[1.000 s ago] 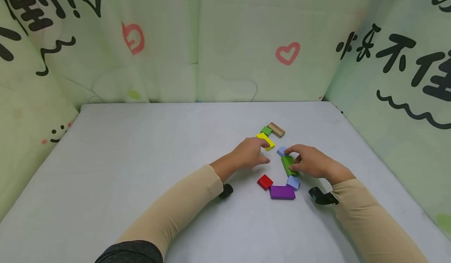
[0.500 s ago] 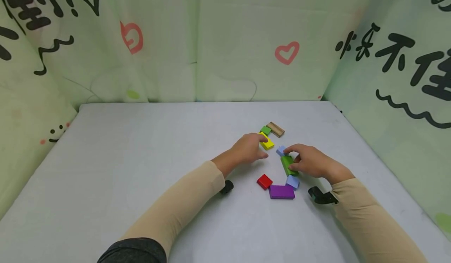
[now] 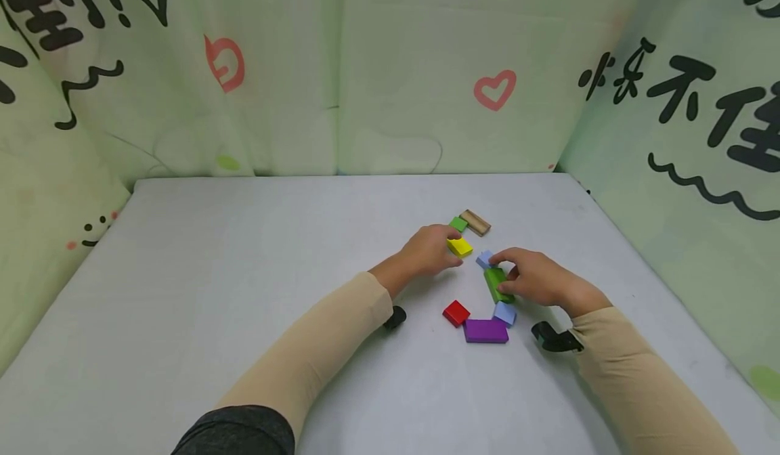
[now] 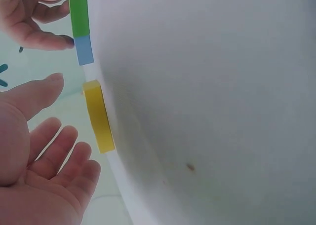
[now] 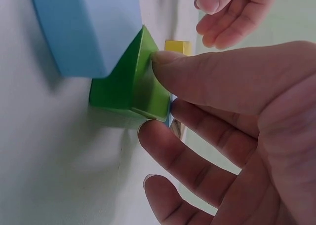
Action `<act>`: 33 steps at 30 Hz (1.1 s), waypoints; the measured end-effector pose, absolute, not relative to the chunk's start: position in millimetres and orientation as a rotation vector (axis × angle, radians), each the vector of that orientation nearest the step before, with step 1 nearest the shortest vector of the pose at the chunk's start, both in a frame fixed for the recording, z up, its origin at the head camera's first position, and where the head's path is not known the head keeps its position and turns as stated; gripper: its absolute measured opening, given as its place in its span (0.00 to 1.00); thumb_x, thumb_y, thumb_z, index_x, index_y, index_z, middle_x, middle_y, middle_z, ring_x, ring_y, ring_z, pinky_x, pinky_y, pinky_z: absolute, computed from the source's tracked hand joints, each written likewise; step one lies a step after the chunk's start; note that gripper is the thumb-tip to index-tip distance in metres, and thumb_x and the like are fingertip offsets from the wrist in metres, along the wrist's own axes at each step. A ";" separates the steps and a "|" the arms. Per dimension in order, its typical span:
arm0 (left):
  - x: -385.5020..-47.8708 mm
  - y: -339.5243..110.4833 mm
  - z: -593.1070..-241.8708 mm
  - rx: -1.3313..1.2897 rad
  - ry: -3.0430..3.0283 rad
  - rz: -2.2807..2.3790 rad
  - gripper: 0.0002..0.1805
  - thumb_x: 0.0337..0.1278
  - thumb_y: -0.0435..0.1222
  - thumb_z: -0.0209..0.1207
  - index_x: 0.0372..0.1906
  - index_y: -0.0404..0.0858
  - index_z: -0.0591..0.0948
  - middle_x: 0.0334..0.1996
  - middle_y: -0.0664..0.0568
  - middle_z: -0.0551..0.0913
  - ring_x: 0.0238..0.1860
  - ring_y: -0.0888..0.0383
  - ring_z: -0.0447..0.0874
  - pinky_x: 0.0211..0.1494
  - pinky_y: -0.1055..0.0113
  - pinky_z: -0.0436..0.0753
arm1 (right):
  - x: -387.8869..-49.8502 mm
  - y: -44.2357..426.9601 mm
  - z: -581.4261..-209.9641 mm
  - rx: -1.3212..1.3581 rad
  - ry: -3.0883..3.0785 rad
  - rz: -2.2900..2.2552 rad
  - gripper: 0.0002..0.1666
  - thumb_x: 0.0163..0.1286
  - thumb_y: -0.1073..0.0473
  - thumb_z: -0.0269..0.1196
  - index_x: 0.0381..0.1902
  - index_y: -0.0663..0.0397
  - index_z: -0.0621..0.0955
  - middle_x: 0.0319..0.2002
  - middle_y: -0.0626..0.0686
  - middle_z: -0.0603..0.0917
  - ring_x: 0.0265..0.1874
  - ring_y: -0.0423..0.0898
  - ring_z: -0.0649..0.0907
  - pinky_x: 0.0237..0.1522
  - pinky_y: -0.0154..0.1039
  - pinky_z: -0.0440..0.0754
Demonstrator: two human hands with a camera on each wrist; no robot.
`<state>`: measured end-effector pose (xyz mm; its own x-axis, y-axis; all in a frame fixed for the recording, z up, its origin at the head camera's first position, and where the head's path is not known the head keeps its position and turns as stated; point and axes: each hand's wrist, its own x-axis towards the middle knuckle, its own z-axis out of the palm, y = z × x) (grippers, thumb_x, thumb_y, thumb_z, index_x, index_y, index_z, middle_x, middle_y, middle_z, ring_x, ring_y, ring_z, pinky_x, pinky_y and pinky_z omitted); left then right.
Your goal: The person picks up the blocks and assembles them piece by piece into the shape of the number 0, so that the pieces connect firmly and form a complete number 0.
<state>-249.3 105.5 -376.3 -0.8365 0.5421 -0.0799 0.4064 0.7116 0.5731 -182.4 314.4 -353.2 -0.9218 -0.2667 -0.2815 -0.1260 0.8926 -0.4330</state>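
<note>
My left hand [image 3: 429, 250] hovers at the left of a yellow block [image 3: 461, 248], fingers loosely spread. In the left wrist view a gap shows between that hand and the yellow block [image 4: 98, 116]. My right hand [image 3: 536, 277] holds a green triangular block [image 3: 496, 284]; its thumb lies on one sloping face in the right wrist view, with fingers at the other side of the green block [image 5: 148, 89]. A small light blue block [image 3: 483, 259] sits at the far end of the green one, by my right index finger. Another light blue block [image 3: 505, 313] adjoins the near end.
A purple block [image 3: 485, 331] and a red block [image 3: 456, 313] continue the curved row at the near side. Beyond the yellow block lie a small green block [image 3: 458, 224] and a brown wooden block [image 3: 475, 222]. A printed curtain [image 3: 396, 69] surrounds the white table [image 3: 244, 252].
My left hand has shifted a little toward the back of the table, covering the far end of the yellow block in the head view. The right hand stays in place on the green block.
</note>
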 end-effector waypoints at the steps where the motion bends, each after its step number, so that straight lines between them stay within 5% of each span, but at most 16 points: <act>1: -249.9 105.9 -376.4 0.751 2.678 0.811 0.28 0.65 0.42 0.66 0.67 0.43 0.76 0.64 0.52 0.76 0.64 0.55 0.73 0.67 0.66 0.70 | -182.5 314.3 -353.0 -0.287 2.721 -0.591 0.30 0.68 0.62 0.67 0.65 0.64 0.74 0.54 0.63 0.79 0.46 0.55 0.80 0.45 0.49 0.82; 33: -259.6 112.3 -379.9 0.637 2.708 0.877 0.29 0.63 0.41 0.67 0.67 0.39 0.75 0.62 0.49 0.77 0.58 0.56 0.75 0.63 0.68 0.73 | -180.8 314.3 -353.3 -0.272 2.723 -0.606 0.30 0.68 0.62 0.67 0.65 0.64 0.73 0.53 0.62 0.79 0.45 0.55 0.80 0.44 0.48 0.82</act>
<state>-259.6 112.3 -379.9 -0.8807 0.4674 -0.0772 0.3335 0.7275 0.5996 -180.8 314.3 -353.3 -0.9248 -0.2549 -0.2825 -0.1110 0.8908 -0.4406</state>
